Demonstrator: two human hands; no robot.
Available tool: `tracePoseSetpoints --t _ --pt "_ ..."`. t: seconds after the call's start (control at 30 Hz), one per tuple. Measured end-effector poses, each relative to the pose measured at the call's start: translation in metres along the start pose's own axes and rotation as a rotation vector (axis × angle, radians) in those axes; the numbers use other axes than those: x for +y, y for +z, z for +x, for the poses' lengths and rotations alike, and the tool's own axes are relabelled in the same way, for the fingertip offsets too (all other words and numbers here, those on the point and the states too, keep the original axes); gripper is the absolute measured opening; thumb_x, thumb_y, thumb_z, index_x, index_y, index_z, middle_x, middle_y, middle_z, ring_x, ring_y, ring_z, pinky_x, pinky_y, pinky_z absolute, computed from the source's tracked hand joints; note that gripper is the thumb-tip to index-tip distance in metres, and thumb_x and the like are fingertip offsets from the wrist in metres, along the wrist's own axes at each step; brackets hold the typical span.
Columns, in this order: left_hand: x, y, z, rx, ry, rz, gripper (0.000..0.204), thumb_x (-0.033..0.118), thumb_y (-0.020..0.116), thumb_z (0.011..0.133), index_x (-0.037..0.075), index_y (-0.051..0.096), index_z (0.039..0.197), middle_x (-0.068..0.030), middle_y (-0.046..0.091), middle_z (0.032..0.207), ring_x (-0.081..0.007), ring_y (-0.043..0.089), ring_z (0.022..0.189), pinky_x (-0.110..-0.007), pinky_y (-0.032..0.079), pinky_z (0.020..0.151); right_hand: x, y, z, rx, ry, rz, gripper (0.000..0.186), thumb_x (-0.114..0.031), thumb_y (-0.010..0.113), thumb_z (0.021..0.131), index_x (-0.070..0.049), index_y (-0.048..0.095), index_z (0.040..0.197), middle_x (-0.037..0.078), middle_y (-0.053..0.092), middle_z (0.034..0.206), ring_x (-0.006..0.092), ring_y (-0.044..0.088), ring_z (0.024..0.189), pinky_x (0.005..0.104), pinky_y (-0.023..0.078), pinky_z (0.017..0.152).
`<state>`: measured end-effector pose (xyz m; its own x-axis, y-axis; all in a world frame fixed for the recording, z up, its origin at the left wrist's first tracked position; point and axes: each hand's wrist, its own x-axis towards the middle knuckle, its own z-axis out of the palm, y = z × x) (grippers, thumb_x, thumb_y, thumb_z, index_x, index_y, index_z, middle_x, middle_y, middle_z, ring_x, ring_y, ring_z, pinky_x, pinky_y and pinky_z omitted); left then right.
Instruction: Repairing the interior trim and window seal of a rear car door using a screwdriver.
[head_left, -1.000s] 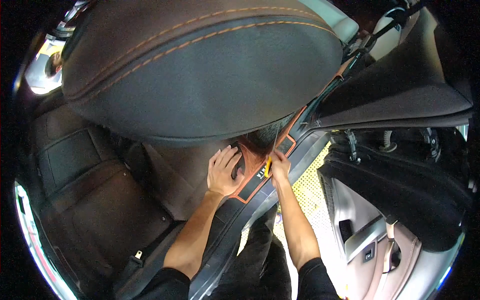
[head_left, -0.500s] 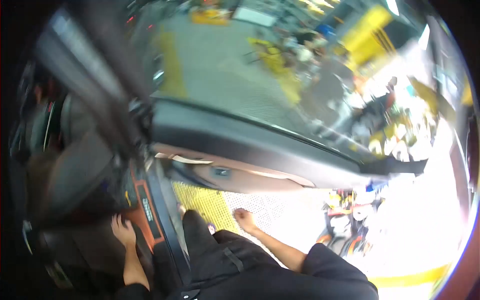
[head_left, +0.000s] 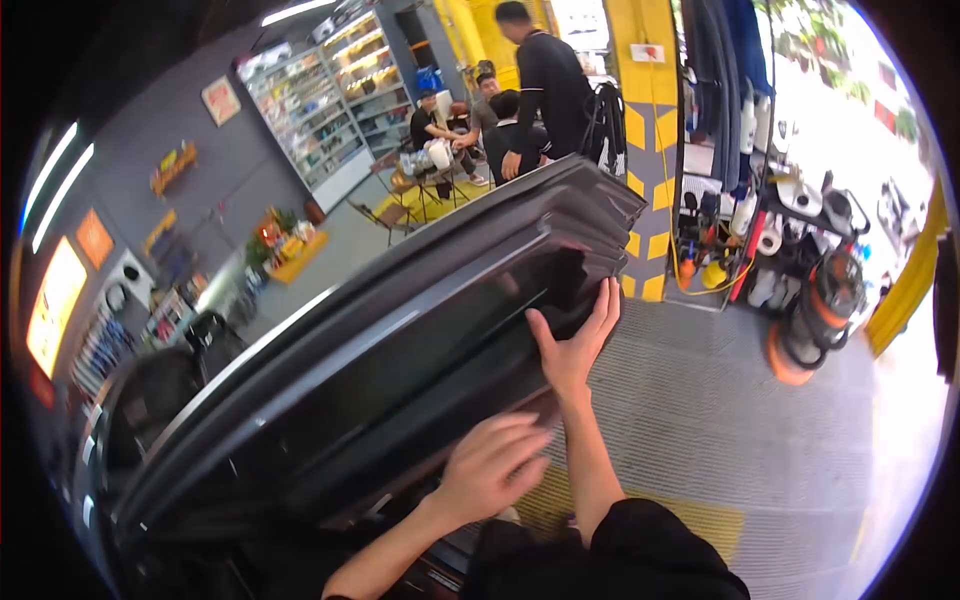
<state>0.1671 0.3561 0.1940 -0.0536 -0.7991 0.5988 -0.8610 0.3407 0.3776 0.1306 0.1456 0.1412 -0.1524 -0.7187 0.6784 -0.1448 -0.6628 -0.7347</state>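
A dark car door (head_left: 330, 380) stands slantwise across the middle of the view, its window frame uppermost. Against the door's rear end lies my right hand (head_left: 575, 350), fingers stretched up along the edge and thumb apart from them. My left hand (head_left: 492, 468) is lower and to the left, close to the door's inner side. Its fingers are loosely apart with nothing seen in them, slightly smeared by motion. Whether the left hand touches the door I cannot tell.
Beyond the door several people sit or stand around a small table; one standing person (head_left: 550, 80) wears dark clothes. A yellow and grey striped pillar (head_left: 648, 200) rises behind the door. To its right are a loaded rack (head_left: 800, 235) and an orange-black vacuum cleaner (head_left: 835, 290) on grated floor (head_left: 700, 400).
My view has swung from the car's sill and seat to the door's outer end and the workshop. My left hand has left the car interior; my right hand has come up onto the door.
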Motion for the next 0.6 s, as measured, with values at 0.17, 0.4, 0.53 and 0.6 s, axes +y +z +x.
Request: tracePoseSetpoints --t 0.17,0.4,0.53,0.6 --pt "-0.023 0.023 0.166 -0.038 0.599 0.204 0.035 0.007 0.076 0.081 0.0 0.072 0.115 -0.0135 0.066 0.127 -0.0349 0.061 0.124 -0.049 0.051 0.103 -0.003 0.021 0.019 0.168 0.035 0.043 0.083 -0.028 0.083 0.086 0.005 0.042 0.15 0.022 0.041 0.153 0.0388 0.039 0.144 0.0498 0.034 0.121" --pt "-0.053 0.034 0.146 0.256 0.402 0.111 0.032 -0.002 0.073 0.082 -0.003 0.071 0.114 -0.0193 0.062 0.128 -0.0409 0.06 0.122 -0.052 0.052 0.102 0.015 0.029 0.032 0.342 -0.187 0.068 0.061 -0.021 0.082 0.083 0.005 0.057 0.131 0.02 0.055 0.13 0.0375 0.054 0.125 0.052 0.046 0.109" --pt "-0.072 0.057 0.143 0.283 0.367 0.195 0.046 0.0 0.076 0.082 -0.004 0.063 0.126 -0.0223 0.054 0.137 -0.0413 0.055 0.127 -0.054 0.048 0.106 0.019 0.03 0.03 0.337 -0.164 0.108 0.059 -0.024 0.082 0.081 0.005 0.058 0.127 0.02 0.056 0.127 0.0375 0.056 0.121 0.0499 0.045 0.109" --pt "-0.078 0.062 0.147 0.323 0.395 0.217 0.055 0.002 0.077 0.082 -0.005 0.056 0.133 -0.0224 0.051 0.138 -0.0399 0.052 0.128 -0.054 0.046 0.108 0.021 0.031 0.032 0.335 -0.174 0.12 0.059 -0.027 0.081 0.08 0.004 0.059 0.124 0.02 0.057 0.124 0.0376 0.056 0.12 0.0493 0.044 0.107"
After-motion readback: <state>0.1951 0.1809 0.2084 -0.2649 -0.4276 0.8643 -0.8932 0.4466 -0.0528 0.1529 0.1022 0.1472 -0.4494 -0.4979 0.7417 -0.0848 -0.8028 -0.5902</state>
